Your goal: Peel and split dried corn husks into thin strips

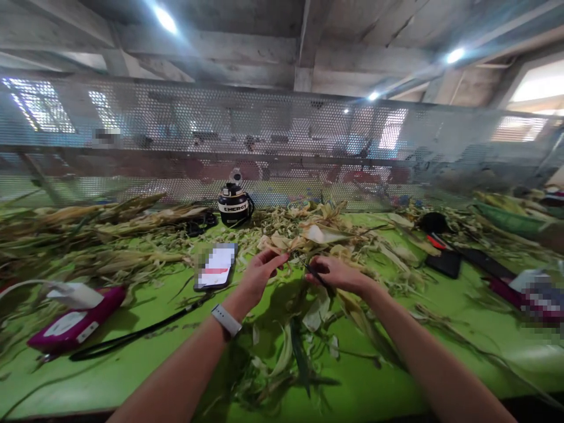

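My left hand [263,271], with a white band on its wrist, is closed in a pinch on a thin, pale strip of corn husk [287,267]. Close by on the right, my right hand [337,274] is curled round a dark, slender tool [321,278]; its exact kind is hard to make out. Just beyond both hands lies a heap of dried corn husks [324,234]. Below them, loose green and pale husk scraps [286,352] are scattered over the green tabletop [176,358].
A phone [217,267] and a magenta power bank [79,320] with a cable lie left. Behind stands a dark jug [233,205] lettered ENERGY. Long husks [88,229] cover the far left. A black phone-like object [444,263] and green basket [506,220] are right; a perforated metal screen [282,129] closes the back.
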Action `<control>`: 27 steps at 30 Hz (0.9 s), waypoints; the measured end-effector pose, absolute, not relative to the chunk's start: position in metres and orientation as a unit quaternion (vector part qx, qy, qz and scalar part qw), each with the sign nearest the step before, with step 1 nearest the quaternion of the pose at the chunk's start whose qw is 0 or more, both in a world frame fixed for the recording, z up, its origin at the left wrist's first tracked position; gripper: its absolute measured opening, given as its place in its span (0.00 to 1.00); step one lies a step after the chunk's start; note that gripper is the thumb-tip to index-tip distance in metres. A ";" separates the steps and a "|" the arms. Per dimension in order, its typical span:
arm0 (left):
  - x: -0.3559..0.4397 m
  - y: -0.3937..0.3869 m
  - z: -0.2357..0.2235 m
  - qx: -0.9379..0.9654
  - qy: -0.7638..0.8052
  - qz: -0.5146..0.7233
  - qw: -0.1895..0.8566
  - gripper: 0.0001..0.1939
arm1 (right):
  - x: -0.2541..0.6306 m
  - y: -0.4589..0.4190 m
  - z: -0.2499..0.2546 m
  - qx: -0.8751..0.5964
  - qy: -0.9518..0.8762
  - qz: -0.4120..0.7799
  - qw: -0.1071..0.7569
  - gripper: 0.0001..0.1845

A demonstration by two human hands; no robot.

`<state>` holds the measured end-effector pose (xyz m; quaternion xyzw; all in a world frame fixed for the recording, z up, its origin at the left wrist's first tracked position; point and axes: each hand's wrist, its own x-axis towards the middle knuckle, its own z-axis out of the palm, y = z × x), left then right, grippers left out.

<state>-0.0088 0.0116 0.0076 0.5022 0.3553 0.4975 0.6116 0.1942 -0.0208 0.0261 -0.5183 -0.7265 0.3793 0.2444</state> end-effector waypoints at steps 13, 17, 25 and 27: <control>-0.010 0.011 0.008 0.503 0.347 0.495 0.617 0.12 | 0.189 -0.023 0.024 -0.523 -0.728 0.361 0.260 0.20; -0.010 0.010 0.010 0.506 0.354 0.493 0.613 0.13 | 0.189 -0.023 0.024 -0.554 -0.733 0.313 0.241 0.21; -0.010 0.010 0.008 0.519 0.354 0.502 0.594 0.13 | 0.186 -0.025 0.028 -0.567 -0.752 0.249 0.226 0.21; -0.010 0.011 0.009 0.516 0.352 0.505 0.595 0.13 | 0.186 -0.023 0.027 -0.567 -0.752 0.244 0.231 0.22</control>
